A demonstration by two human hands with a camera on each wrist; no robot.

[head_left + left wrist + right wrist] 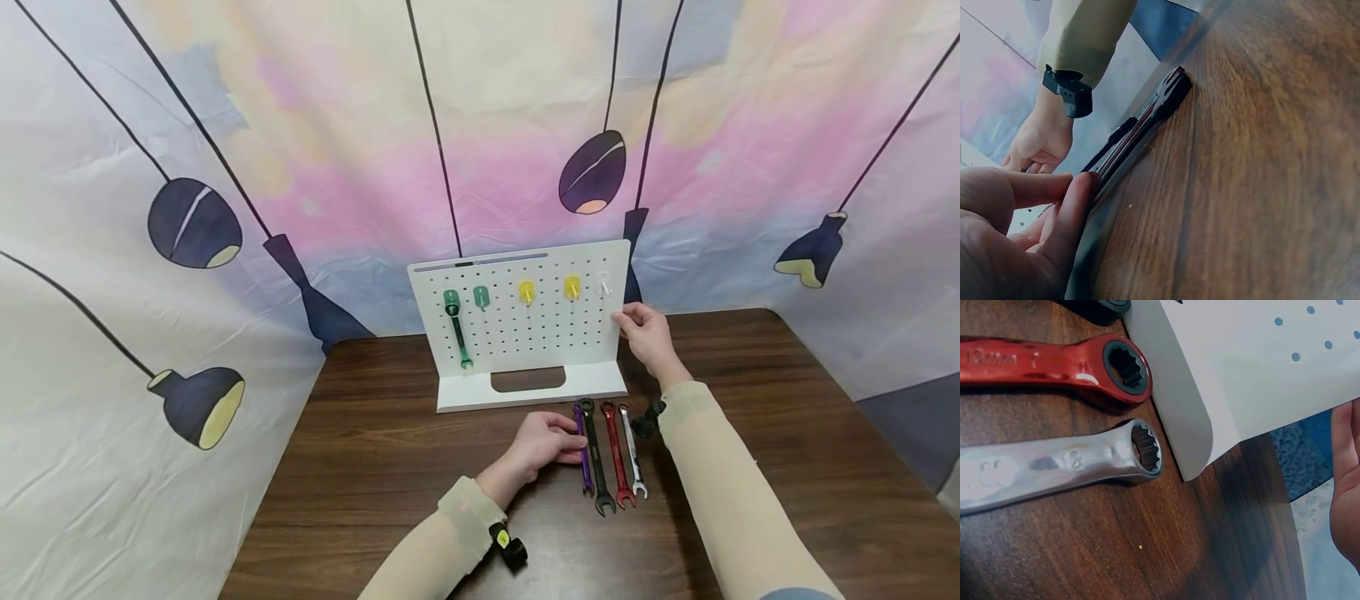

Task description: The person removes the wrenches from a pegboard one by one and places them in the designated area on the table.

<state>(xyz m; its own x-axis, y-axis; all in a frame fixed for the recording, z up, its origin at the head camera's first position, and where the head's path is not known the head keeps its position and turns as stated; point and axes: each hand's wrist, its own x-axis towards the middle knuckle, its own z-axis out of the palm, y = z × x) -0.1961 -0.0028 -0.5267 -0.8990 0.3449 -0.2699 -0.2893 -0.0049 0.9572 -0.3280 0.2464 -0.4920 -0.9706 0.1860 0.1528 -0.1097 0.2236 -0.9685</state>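
Observation:
Between thumb and fingers, my left hand (542,443) pinches a purple combination wrench (584,467), the leftmost of a row. In the left wrist view, its fingertips (1082,187) close on the shaft. Beside it lie a black wrench (597,458), a red wrench (618,457) and a silver wrench (633,454), open ends toward me. My right hand (649,340) grips the right edge of a white pegboard (517,333), thumb at the front. A green wrench (459,337) hangs from the leftmost green hook (451,298).
The pegboard stands on its flat base (465,393) at the back of the wooden table (360,500). A second green hook (482,297), two yellow hooks (527,292) and a clear hook (603,285) line its upper part. A printed cloth (330,125) hangs behind.

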